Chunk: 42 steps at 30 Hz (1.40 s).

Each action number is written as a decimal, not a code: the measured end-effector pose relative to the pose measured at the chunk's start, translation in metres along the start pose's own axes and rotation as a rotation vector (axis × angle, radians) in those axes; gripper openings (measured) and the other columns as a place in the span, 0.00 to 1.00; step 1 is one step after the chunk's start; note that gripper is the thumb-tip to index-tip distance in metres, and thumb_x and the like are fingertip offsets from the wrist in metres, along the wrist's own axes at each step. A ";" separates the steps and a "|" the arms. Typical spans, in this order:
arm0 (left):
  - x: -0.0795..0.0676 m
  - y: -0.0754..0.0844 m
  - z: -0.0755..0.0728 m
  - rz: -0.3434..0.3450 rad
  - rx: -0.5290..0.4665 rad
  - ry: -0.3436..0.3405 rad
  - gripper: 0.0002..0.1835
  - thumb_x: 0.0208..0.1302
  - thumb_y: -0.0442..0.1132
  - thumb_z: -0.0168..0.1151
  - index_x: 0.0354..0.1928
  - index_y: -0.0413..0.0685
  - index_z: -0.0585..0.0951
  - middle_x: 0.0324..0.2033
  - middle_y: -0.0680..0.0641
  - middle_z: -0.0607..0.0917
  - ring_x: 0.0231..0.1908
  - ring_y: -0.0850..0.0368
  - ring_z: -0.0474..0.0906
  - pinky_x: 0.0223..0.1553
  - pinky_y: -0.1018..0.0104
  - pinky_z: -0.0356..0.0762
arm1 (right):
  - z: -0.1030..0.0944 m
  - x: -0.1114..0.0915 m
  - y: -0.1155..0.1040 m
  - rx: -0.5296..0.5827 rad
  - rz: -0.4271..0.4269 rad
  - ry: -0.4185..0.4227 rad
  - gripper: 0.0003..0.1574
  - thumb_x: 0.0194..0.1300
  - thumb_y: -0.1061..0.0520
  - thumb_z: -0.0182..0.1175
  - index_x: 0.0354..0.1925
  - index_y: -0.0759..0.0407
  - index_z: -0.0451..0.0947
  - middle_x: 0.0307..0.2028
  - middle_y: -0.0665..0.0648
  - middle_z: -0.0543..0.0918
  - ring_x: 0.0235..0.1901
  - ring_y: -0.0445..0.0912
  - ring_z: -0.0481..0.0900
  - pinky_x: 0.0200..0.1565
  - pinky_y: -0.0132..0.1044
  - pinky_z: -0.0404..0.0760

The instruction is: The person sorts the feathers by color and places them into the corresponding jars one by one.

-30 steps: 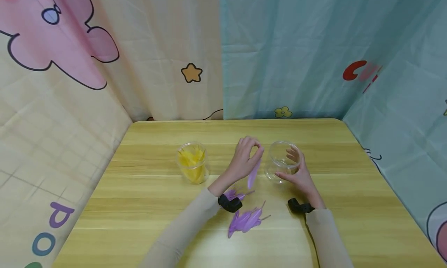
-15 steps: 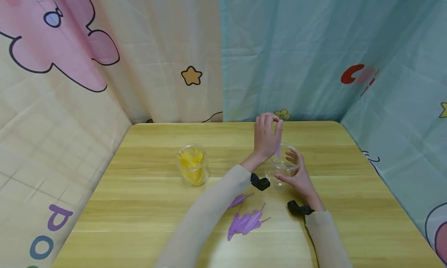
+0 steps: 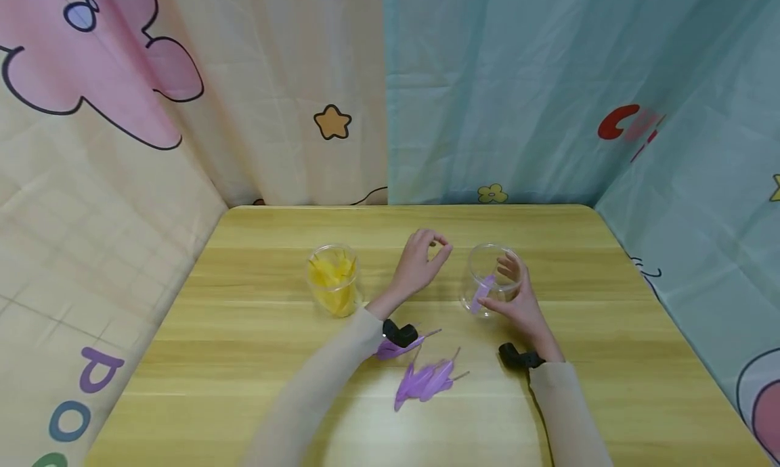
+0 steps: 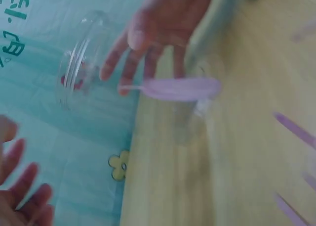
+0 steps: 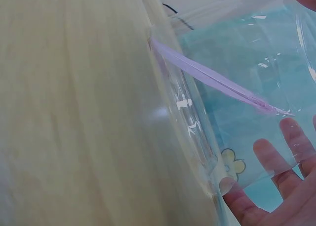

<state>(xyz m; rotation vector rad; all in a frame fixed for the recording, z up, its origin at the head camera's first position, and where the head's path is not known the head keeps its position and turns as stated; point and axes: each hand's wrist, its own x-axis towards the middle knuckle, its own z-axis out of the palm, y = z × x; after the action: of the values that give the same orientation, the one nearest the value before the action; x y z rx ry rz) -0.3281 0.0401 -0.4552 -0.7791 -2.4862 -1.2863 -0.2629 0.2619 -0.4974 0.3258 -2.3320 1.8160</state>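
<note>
A purple feather leans inside a clear plastic cup on the right part of the table; the right wrist view shows the feather slanting up from the cup's base. My right hand holds this cup from its right side, thumb in front and fingers behind. Left of the cup, my left hand hovers over the table with bent, loose fingers and nothing in them. More purple feathers lie in a pile nearer me. Others are partly hidden below the left wrist.
A second clear cup filled with yellow feathers stands to the left on the wooden table. Printed curtains hang behind the table and at both sides. A black camera sits on the left wrist, another on the right.
My left hand carried a purple feather over the right cup, let it go inside, and moved back to the left. The right hand stays on the cup.
</note>
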 end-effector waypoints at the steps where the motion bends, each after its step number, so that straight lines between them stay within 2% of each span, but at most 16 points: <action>1: -0.008 -0.004 -0.005 -0.022 0.039 -0.057 0.12 0.66 0.50 0.53 0.38 0.49 0.79 0.41 0.50 0.78 0.44 0.51 0.72 0.45 0.62 0.69 | 0.000 0.001 -0.001 -0.002 -0.002 -0.002 0.63 0.44 0.71 0.70 0.69 0.60 0.43 0.65 0.69 0.55 0.63 0.65 0.53 0.58 0.68 0.54; 4: -0.035 -0.013 -0.014 -0.030 0.213 -0.239 0.13 0.60 0.55 0.60 0.32 0.56 0.82 0.37 0.53 0.81 0.43 0.53 0.74 0.45 0.62 0.69 | 0.000 0.000 -0.003 -0.017 -0.002 -0.006 0.63 0.43 0.71 0.70 0.69 0.61 0.43 0.65 0.69 0.55 0.63 0.65 0.53 0.57 0.69 0.54; 6: -0.052 -0.014 -0.015 -0.004 0.339 -0.338 0.14 0.54 0.60 0.62 0.29 0.60 0.83 0.37 0.55 0.82 0.43 0.55 0.73 0.46 0.62 0.69 | 0.000 -0.002 -0.005 -0.025 -0.002 -0.003 0.63 0.44 0.70 0.70 0.69 0.61 0.43 0.65 0.69 0.55 0.63 0.65 0.53 0.57 0.69 0.54; 8: -0.068 -0.014 -0.013 0.034 0.447 -0.391 0.16 0.50 0.64 0.63 0.27 0.63 0.82 0.37 0.56 0.81 0.43 0.57 0.72 0.48 0.62 0.68 | -0.001 -0.003 -0.005 -0.031 -0.001 0.003 0.62 0.44 0.70 0.70 0.69 0.60 0.43 0.65 0.68 0.55 0.63 0.65 0.53 0.57 0.69 0.53; 10: -0.080 -0.013 -0.009 0.061 0.527 -0.412 0.19 0.45 0.67 0.64 0.26 0.62 0.81 0.37 0.56 0.78 0.41 0.58 0.69 0.47 0.63 0.67 | -0.001 -0.004 -0.005 -0.028 -0.005 0.004 0.62 0.44 0.70 0.70 0.69 0.60 0.43 0.65 0.69 0.55 0.63 0.66 0.53 0.57 0.70 0.53; 13: -0.092 -0.013 -0.002 0.101 0.603 -0.407 0.22 0.42 0.69 0.64 0.24 0.61 0.78 0.33 0.57 0.74 0.37 0.60 0.66 0.42 0.66 0.64 | 0.000 -0.004 -0.003 -0.016 -0.004 0.001 0.63 0.44 0.70 0.70 0.69 0.60 0.43 0.65 0.70 0.54 0.63 0.66 0.53 0.58 0.69 0.52; 16: -0.099 -0.014 0.005 0.131 0.638 -0.403 0.21 0.45 0.69 0.63 0.21 0.61 0.75 0.30 0.58 0.71 0.34 0.60 0.64 0.38 0.69 0.61 | 0.000 -0.006 -0.001 -0.009 0.003 0.001 0.63 0.44 0.71 0.70 0.69 0.60 0.42 0.65 0.71 0.54 0.63 0.66 0.53 0.58 0.68 0.53; 21: -0.102 -0.014 0.013 0.156 0.641 -0.386 0.18 0.54 0.64 0.59 0.19 0.62 0.73 0.30 0.58 0.71 0.34 0.61 0.63 0.38 0.69 0.60 | 0.001 -0.007 0.000 -0.016 0.009 0.004 0.62 0.45 0.70 0.70 0.69 0.61 0.43 0.65 0.69 0.55 0.63 0.65 0.54 0.58 0.67 0.55; 26: -0.102 -0.015 0.015 0.197 0.641 -0.373 0.17 0.59 0.60 0.57 0.21 0.60 0.75 0.31 0.57 0.71 0.35 0.60 0.63 0.40 0.69 0.62 | 0.000 -0.005 -0.001 -0.027 0.009 -0.001 0.62 0.45 0.69 0.70 0.69 0.58 0.43 0.66 0.67 0.55 0.64 0.65 0.53 0.58 0.68 0.54; 32: -0.095 -0.012 0.013 0.197 0.610 -0.346 0.15 0.62 0.57 0.55 0.24 0.59 0.77 0.33 0.56 0.73 0.38 0.60 0.65 0.42 0.68 0.64 | 0.000 -0.002 -0.003 -0.022 0.000 0.000 0.63 0.44 0.70 0.70 0.69 0.60 0.42 0.65 0.69 0.54 0.63 0.67 0.52 0.57 0.69 0.53; 37: -0.080 -0.005 0.005 0.178 0.557 -0.273 0.14 0.64 0.57 0.53 0.28 0.59 0.79 0.37 0.55 0.75 0.40 0.59 0.67 0.44 0.67 0.65 | 0.000 0.000 -0.004 -0.007 -0.014 0.006 0.63 0.43 0.73 0.69 0.69 0.63 0.42 0.65 0.70 0.55 0.63 0.67 0.53 0.57 0.68 0.54; 40: -0.069 -0.001 0.002 0.147 0.457 -0.201 0.13 0.64 0.55 0.54 0.30 0.57 0.78 0.38 0.55 0.75 0.40 0.59 0.66 0.42 0.67 0.64 | -0.001 -0.001 -0.004 -0.007 -0.017 0.007 0.62 0.43 0.72 0.69 0.69 0.63 0.43 0.65 0.70 0.55 0.63 0.66 0.53 0.58 0.68 0.54; 42: -0.060 0.002 0.001 0.129 0.357 -0.134 0.12 0.64 0.53 0.55 0.31 0.55 0.78 0.38 0.53 0.75 0.40 0.58 0.66 0.42 0.66 0.64 | -0.001 -0.002 -0.004 -0.013 -0.013 0.005 0.62 0.43 0.72 0.69 0.69 0.62 0.43 0.65 0.70 0.55 0.63 0.66 0.53 0.58 0.68 0.54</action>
<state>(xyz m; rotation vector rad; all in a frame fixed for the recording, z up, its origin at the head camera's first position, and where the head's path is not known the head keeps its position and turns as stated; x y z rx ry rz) -0.2771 0.0207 -0.4802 -0.9388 -2.6121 -0.7392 -0.2604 0.2619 -0.4942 0.3335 -2.3319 1.7924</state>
